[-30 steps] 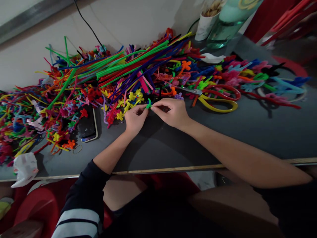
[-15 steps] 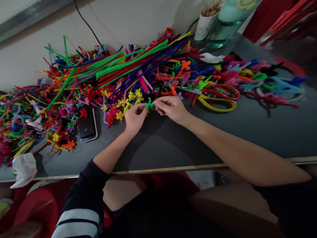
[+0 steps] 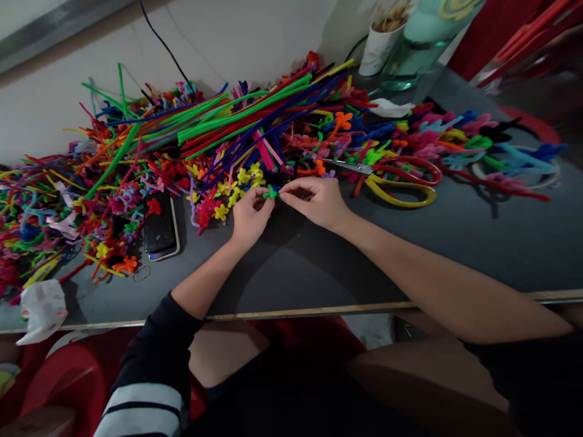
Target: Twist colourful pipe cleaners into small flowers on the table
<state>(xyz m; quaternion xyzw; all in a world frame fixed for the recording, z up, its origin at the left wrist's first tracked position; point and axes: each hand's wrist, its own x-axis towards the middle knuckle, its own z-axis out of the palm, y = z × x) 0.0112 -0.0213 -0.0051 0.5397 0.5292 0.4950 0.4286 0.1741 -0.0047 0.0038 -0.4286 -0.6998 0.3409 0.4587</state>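
In the head view, the left hand (image 3: 249, 217) grasps a small green pipe-cleaner piece (image 3: 270, 192) between thumb and forefinger, to the right of the phone (image 3: 159, 233) and raised a little over the grey table (image 3: 291, 267). The thumb and forefinger of the right hand (image 3: 319, 203) meet in a pinch at its right edge; exactly which bit they catch is too small to make out.

Working it well, I'd say, calls for 1 steady pinch and 1 moving pinch: the left anchors the middle while the right bends or turns in short, light moves. Gripping close to the bend should keep the wire core from springing back, and a soft touch should spare the fuzz.

The piece is bright green and fuzzy, with short stubby lobes poking out between the fingertips, and a darker, bluish bit shows at its right side. Its full outline is partly covered by the fingers.

A red flower shape (image 3: 153, 207) lies on the phone. Yellow flower shapes (image 3: 221, 212) sit to its right, and scissors (image 3: 363, 168) with red and yellow handles lie much farther right. Long pipe cleaners (image 3: 204, 129) are heaped beyond the phone.
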